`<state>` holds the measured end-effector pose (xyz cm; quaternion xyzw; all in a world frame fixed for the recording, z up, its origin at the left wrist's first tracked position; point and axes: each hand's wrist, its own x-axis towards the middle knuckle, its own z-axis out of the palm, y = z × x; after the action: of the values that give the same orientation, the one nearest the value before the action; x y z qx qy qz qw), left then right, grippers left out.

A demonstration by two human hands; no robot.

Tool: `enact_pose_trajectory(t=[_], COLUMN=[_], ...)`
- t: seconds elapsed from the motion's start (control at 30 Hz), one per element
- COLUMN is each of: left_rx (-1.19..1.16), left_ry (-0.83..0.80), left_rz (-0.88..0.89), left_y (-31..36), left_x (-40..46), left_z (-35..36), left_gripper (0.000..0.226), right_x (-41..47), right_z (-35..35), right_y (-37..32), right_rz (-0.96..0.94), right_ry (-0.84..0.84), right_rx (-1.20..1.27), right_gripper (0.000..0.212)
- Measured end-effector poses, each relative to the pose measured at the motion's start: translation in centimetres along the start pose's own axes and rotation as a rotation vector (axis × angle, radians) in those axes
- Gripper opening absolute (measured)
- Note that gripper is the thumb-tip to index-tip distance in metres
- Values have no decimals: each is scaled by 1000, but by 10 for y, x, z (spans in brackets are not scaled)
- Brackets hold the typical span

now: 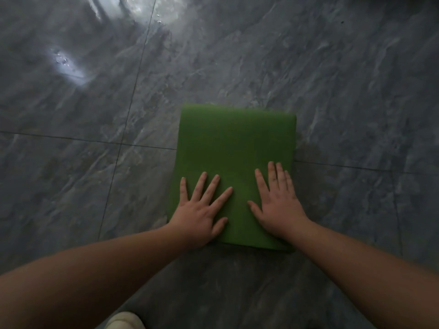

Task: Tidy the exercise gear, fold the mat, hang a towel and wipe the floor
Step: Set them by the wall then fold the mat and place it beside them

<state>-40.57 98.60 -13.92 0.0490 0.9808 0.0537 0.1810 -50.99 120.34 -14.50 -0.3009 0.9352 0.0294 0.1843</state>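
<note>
Where grey tiled floor point(237, 55) gleams, mat point(235, 143) lies.

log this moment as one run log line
step: fold mat | mat: green, folded, flat on floor | left hand: flat on mat | right hand: flat on mat

Dim overall, window glare on floor point(69, 65) top left, soft focus, wide-angle bend at edges

just the one head cam here, wide-angle, looking steeply down and a bit forward at the grey tiled floor point(95, 103) from pretty close, both forearms coming in from the bottom corners of the frame
</note>
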Motion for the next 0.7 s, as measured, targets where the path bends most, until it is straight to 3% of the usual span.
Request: enact_pose_trajectory(t=[0.23,0.53,0.7], left_rx=[40,62,-316], left_ry=[9,-122,54], left_rz=[-1,-11,-260], left_y=[0,3,-28], left_x=[3,7,48], left_z=[7,-14,-61], left_gripper=[77,77,86], right_x=[3,4,29], right_z=[9,0,-41], right_y=[0,1,14], right_rz=[18,12,92], right_ry=[46,-27,42], right_rx=[18,-6,165], right_gripper=[87,89,83])
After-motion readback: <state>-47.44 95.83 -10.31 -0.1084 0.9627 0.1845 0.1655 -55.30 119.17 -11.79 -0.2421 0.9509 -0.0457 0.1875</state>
